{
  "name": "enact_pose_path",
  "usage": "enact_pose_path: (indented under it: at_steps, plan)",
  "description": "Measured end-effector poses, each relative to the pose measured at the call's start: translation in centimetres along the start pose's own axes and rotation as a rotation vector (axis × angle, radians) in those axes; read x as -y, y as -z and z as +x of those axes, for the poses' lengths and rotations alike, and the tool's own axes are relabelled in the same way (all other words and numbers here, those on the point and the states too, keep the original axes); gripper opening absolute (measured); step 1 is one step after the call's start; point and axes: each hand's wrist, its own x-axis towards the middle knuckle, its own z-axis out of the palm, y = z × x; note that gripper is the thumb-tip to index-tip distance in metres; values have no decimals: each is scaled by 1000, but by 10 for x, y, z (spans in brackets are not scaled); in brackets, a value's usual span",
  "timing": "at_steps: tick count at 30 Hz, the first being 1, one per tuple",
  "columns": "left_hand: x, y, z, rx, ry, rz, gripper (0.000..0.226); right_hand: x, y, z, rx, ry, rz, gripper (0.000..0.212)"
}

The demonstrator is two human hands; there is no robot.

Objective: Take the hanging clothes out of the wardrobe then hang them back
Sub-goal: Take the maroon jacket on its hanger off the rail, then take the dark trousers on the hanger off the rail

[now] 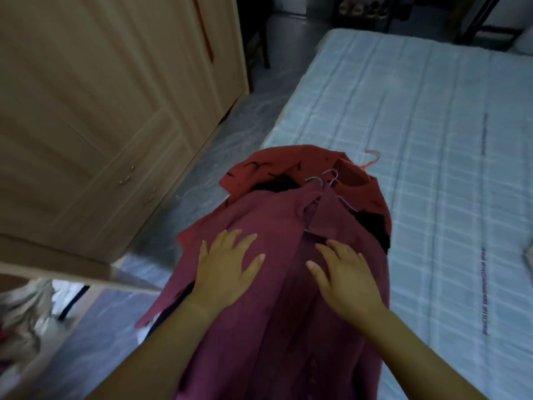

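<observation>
A pile of clothes on hangers lies along the left edge of the bed [432, 125]. On top is a maroon shirt [277, 327]; under it a red patterned garment [277, 166] and something black. Green [314, 179], purple [333, 176] and orange [372, 160] hanger hooks stick out at the far end. My left hand [227, 269] rests flat on the maroon shirt with fingers spread. My right hand [343, 275] lies flat beside it on the same shirt, fingers apart. Neither hand grips anything. The light wooden wardrobe [101, 111] stands at the left, one door [57, 255] swung open.
A grey floor strip [230, 119] runs between wardrobe and bed. Light fabric [23, 313] shows inside the wardrobe at the lower left. Dark chair legs [259, 50] and furniture stand at the far end of the room.
</observation>
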Motion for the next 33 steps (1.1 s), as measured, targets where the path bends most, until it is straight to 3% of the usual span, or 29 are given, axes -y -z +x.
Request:
enact_pose_path:
  at_steps: [8,14,21,27,33]
  plan:
    - [74,4,-122,-93,164,-62,61,102,-27,-52,158,141,67,64]
    - [165,38,-208,-236,461,-158,70,233,-68,-65,263,407,84,60]
    - [341,114,-329,-507,654,-103,58,471,-121,-84,209,848,264,52]
    - [479,212,-429,-685,752,88,57,689,-138,-116,196,1078,344,56]
    - [576,333,-479,-813,804,288,62,869,-111,-118,-14,1293,379,61]
